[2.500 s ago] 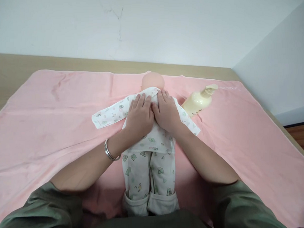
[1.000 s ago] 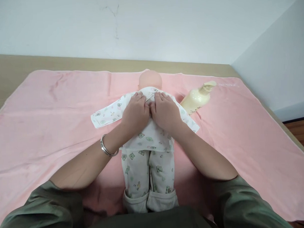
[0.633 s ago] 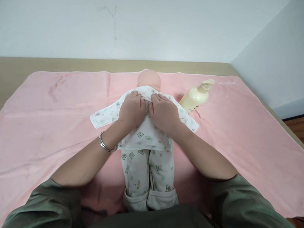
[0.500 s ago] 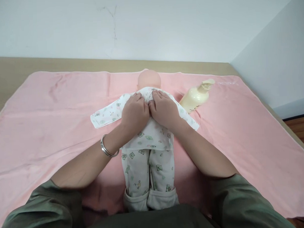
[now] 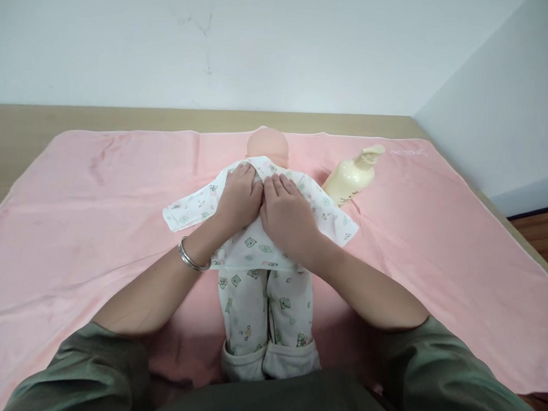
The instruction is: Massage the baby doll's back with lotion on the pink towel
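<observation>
A baby doll point(image 5: 267, 144) lies lengthwise before me, its smooth bald head at the far end and no face showing. It wears a white printed top point(image 5: 253, 248) with both sleeves spread out, and matching printed trousers point(image 5: 290, 307) with turned-up cuffs. My left hand point(image 5: 241, 196) rests on the upper back of the top, fingers extended. Beside it, touching or nearly so, my right hand point(image 5: 289, 216) lies flat on the cloth a little lower, fingers stretched toward the head. Neither hand grips anything visible. The cloth under both palms is hidden.
A cream pump bottle point(image 5: 351, 176) lies tilted on its side by the doll's right-hand sleeve. Beneath everything spreads a pink blanket point(image 5: 121, 205) on a wooden surface point(image 5: 19, 130). A white wall point(image 5: 268, 50) rises behind, and another wall stands at the right.
My right hand has slid down the doll's back toward me and slightly left. My left hand has shifted only slightly. Doll and bottle stay in place.
</observation>
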Demonstrator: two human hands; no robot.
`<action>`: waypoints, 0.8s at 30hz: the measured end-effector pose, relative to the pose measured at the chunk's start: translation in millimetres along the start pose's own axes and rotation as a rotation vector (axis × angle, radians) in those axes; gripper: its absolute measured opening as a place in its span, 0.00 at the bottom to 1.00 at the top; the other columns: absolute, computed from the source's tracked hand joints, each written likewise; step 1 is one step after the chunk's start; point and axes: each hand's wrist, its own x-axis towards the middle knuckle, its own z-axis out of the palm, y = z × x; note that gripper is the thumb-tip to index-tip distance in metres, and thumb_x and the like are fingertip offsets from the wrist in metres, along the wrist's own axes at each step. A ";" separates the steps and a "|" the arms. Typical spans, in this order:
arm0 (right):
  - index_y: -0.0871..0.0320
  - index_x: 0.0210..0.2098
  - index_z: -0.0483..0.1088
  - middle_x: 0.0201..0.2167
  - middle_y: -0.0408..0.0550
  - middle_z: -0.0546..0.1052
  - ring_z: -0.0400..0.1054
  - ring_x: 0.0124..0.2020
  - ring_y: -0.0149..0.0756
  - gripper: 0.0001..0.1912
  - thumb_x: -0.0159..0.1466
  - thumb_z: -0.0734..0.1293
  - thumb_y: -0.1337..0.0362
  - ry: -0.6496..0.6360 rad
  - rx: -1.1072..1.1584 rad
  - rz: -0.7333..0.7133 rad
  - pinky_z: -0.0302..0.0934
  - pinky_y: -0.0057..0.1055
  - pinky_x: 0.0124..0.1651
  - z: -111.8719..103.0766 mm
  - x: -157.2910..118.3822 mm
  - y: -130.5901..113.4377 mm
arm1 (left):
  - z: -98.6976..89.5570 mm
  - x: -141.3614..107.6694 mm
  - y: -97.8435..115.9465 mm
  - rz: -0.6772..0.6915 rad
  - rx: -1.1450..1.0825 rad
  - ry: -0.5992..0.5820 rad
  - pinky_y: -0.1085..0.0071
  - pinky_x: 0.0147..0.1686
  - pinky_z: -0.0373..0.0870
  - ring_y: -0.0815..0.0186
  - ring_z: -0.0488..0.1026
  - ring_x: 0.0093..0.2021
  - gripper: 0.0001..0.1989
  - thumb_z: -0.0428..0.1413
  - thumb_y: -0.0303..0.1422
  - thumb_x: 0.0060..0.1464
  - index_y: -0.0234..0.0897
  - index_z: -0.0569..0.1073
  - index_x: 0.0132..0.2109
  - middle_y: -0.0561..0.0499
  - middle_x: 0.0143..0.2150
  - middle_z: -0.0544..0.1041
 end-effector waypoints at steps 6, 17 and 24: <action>0.73 0.69 0.61 0.69 0.64 0.63 0.54 0.74 0.47 0.29 0.73 0.52 0.66 -0.002 0.101 0.007 0.49 0.45 0.78 0.7 5.8 4.7 | 5.9 -0.2 -4.6 -0.013 -0.027 0.045 0.48 0.69 0.60 0.50 0.69 0.63 0.22 0.38 0.34 0.66 0.33 0.72 0.56 0.36 0.61 0.74; 0.71 0.73 0.52 0.75 0.60 0.51 0.41 0.78 0.48 0.35 0.71 0.54 0.61 -0.023 0.282 0.154 0.35 0.55 0.79 14.2 28.5 29.9 | 9.2 -8.6 0.2 -0.050 -0.041 0.088 0.46 0.73 0.54 0.48 0.63 0.70 0.27 0.41 0.36 0.65 0.25 0.68 0.64 0.34 0.68 0.69; 0.69 0.74 0.50 0.75 0.58 0.49 0.39 0.78 0.49 0.36 0.71 0.57 0.58 -0.091 0.248 0.102 0.29 0.61 0.78 6.0 29.6 34.0 | 2.8 -24.2 22.3 -0.068 0.010 0.033 0.39 0.72 0.54 0.45 0.59 0.73 0.28 0.40 0.30 0.65 0.23 0.65 0.67 0.31 0.70 0.65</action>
